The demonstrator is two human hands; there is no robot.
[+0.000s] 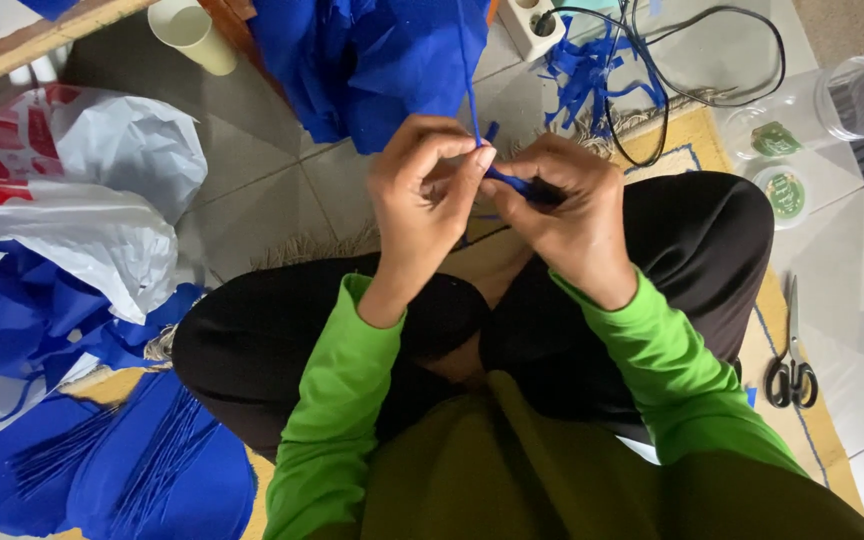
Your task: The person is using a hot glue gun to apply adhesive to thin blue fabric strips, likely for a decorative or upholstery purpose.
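Observation:
I sit cross-legged on the floor in black trousers and green sleeves. My left hand (pixel 422 200) and my right hand (pixel 567 205) meet in front of my knees, both pinching a thin blue strip (pixel 472 95). The strip rises from my fingers toward a heap of blue crepe paper (pixel 372 60) lying ahead. Its lower end is twisted between my fingertips and partly hidden by them.
White plastic bags (pixel 72 190) holding blue paper lie at the left, above fringed blue sheets (pixel 132 470). Scissors (pixel 792 365) rest on the mat at the right. Small lidded cups (pixel 784 192), a clear container (pixel 857 95), black cables (pixel 712 60) and a paper cup (pixel 192 35) lie farther off.

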